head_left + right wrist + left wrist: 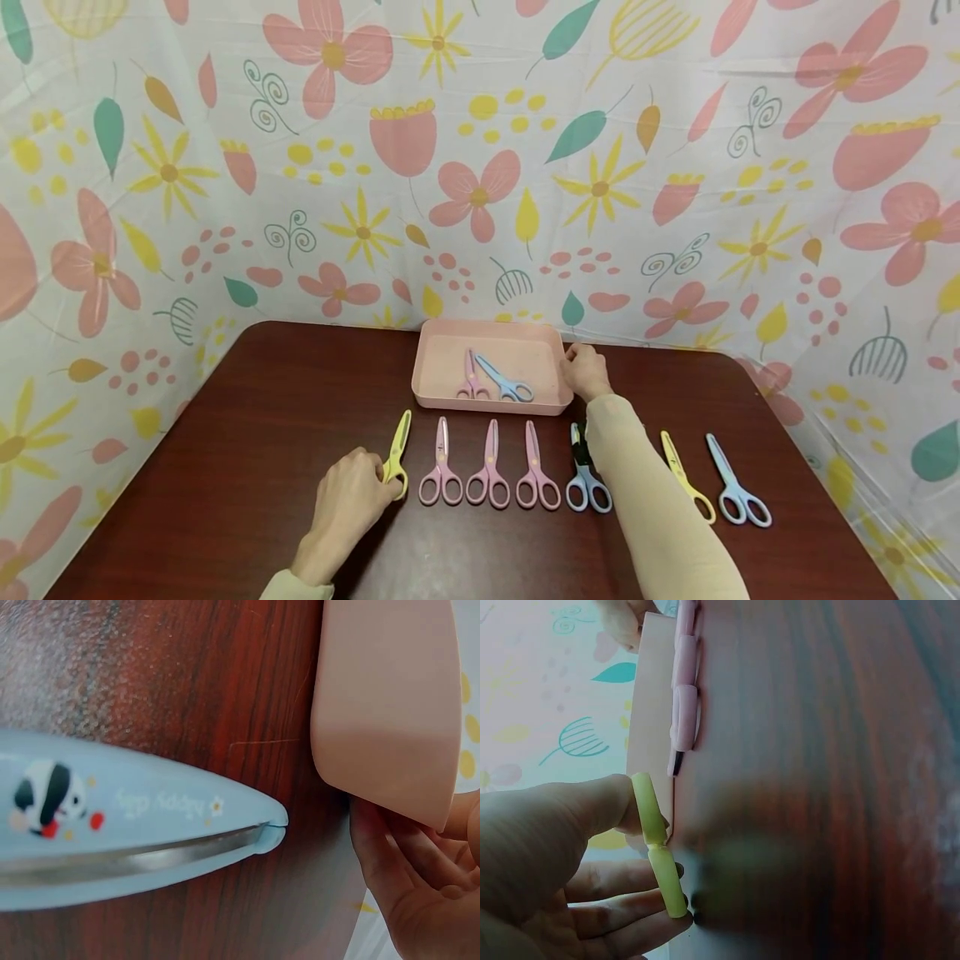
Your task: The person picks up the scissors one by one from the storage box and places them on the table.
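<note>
My left hand (348,492) holds a pair of yellow scissors (398,446) by the handles at the left end of a row, blades pointing away. In the left wrist view, thumb and fingers lie on either side of the yellow handles (651,814). At the back, my right hand (588,373) grips the right end of a shallow pink tray (442,358). The right wrist view shows its fingers (390,855) against the outside of the tray wall (390,690). Inside the tray lie pink scissors (471,375) and blue scissors (506,382).
Along the row come several pink scissors (489,467), blue scissors (585,475), then yellow scissors (684,475) and blue scissors (735,483) at the right. My right sleeve (652,500) crosses the row and hides part of it. A flowered curtain (480,275) hangs behind the dark table (300,392).
</note>
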Available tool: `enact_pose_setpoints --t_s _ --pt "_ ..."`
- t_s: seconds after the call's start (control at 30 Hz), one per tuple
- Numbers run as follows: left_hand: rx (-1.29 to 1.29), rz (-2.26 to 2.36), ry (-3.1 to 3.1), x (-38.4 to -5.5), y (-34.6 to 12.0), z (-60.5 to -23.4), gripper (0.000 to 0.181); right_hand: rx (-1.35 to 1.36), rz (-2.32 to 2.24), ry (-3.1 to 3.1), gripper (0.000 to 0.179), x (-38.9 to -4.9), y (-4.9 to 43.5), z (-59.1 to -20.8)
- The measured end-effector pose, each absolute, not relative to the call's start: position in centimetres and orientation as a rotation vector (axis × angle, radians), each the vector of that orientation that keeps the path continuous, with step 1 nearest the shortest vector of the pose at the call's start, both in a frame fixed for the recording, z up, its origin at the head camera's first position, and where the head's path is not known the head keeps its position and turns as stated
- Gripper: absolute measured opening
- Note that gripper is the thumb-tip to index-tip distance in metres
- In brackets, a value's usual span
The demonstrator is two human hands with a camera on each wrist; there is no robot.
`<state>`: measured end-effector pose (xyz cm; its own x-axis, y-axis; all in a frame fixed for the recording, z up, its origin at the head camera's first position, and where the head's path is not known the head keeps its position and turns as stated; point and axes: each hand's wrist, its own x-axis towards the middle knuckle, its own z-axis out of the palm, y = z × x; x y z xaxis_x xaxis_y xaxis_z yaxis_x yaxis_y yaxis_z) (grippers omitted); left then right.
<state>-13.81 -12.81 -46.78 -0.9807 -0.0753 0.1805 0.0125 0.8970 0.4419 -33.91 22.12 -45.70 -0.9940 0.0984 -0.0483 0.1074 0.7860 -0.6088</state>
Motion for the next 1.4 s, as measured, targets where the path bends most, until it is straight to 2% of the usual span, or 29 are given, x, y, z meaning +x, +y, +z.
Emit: enact_pose_setpoints --t_s 1.4 --pt "-0.066 -0.548 -2.787 -13.63 -12.91 -46.46 0.034 0.215 -1.004 2.935 0.018 -33.81 21.87 -45.3"
